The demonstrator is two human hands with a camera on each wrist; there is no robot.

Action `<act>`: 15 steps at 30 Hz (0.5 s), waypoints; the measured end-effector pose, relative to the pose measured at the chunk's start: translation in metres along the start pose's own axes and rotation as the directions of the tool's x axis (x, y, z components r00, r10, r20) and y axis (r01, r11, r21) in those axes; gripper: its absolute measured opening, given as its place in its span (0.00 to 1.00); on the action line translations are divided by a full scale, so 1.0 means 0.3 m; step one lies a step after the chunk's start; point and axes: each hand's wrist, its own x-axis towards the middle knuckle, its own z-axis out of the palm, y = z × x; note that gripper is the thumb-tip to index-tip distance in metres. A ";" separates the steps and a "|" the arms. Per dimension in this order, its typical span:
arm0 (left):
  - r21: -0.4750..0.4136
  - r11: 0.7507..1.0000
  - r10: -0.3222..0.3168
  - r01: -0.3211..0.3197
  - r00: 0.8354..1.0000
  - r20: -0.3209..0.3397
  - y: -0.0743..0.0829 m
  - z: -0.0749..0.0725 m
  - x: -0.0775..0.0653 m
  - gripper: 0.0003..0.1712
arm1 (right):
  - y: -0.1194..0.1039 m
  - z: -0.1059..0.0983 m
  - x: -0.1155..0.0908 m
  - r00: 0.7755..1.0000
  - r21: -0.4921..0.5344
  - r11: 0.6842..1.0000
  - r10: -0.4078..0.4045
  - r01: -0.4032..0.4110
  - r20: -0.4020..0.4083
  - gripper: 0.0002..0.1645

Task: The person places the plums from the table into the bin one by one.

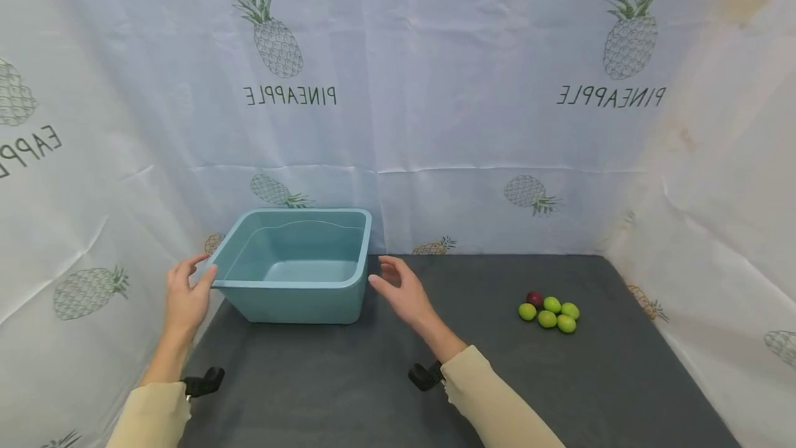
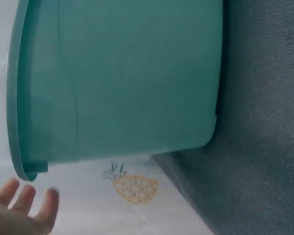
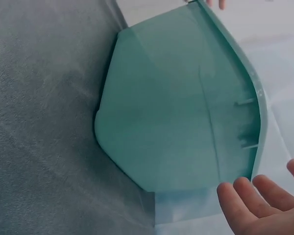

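Note:
A light blue-green plastic tub stands upright on the dark table, with nothing visible inside it. My left hand is at the tub's left front corner, thumb and fingers spread close to the rim. In the left wrist view, the fingertips of that hand sit just off the rim's end. Beyond the tub's right side, my right hand holds nothing, its fingers loosely bent and a small gap from the wall. The right wrist view shows its fingers relaxed near the rim.
Several small green round fruits and one dark red fruit lie grouped on the right of the table. White curtains printed with pineapples hang behind and on both sides, close to the tub's back and left.

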 end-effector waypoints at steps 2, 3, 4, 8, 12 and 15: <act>-0.013 1.000 0.002 -0.001 0.999 0.052 -0.006 -0.008 0.015 0.32 | -0.004 0.010 0.013 1.000 -0.001 1.000 0.005 -0.005 0.007 0.37; -0.023 1.000 -0.001 0.003 0.997 0.077 -0.009 -0.011 0.022 0.34 | -0.006 0.015 0.020 1.000 -0.002 1.000 0.008 -0.008 0.009 0.37; -0.034 0.999 -0.008 0.011 0.995 0.101 -0.012 -0.014 0.029 0.35 | -0.009 0.019 0.026 1.000 -0.002 1.000 0.014 -0.014 0.013 0.37; -0.045 0.997 -0.048 0.057 0.985 0.167 -0.019 -0.022 0.053 0.39 | -0.014 0.038 0.054 0.999 0.015 0.999 0.039 -0.039 0.035 0.37; -0.050 0.994 -0.087 0.098 0.977 0.193 -0.032 -0.026 0.072 0.41 | -0.021 0.053 0.079 0.996 0.061 0.995 0.071 -0.075 0.062 0.37; -0.069 0.991 -0.097 0.115 0.969 0.228 -0.051 -0.028 0.083 0.42 | -0.025 0.063 0.093 0.993 0.086 0.991 0.092 -0.099 0.077 0.38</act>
